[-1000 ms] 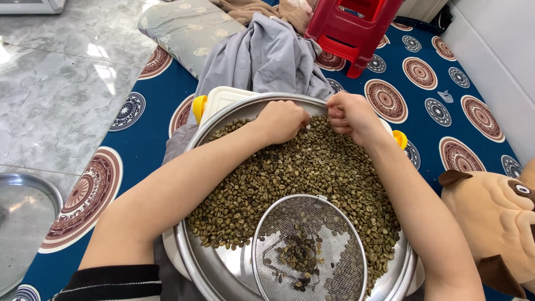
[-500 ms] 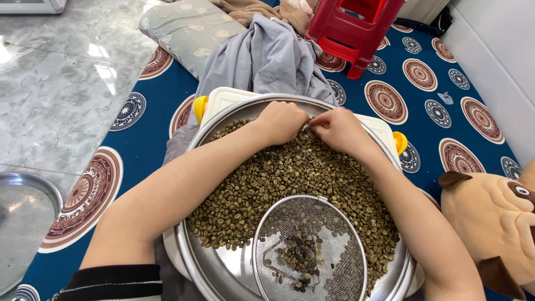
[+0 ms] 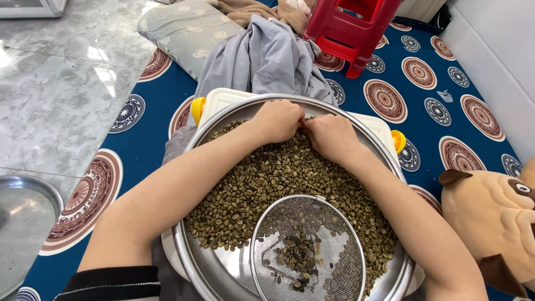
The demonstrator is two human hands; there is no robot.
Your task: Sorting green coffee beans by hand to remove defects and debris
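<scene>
Two hands are working side by side in a steel basin of greenish beans.

The left hand (image 3: 280, 120) is lying curled, knuckles up, on the beans (image 3: 262, 178) at the far side of the steel basin (image 3: 189, 262); the right hand (image 3: 330, 136) is touching it, fingers curled down into the beans; whether either is pinching a bean I cannot tell; a round mesh sieve (image 3: 307, 251) with a few dark beans is resting at the near rim.

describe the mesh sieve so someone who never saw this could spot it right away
Start at the big steel basin full of greenish beans. At its near edge lies the round wire sieve, below both hands. Unlike the solid basin, it is see-through mesh and holds only a small cluster of darker beans.
</scene>
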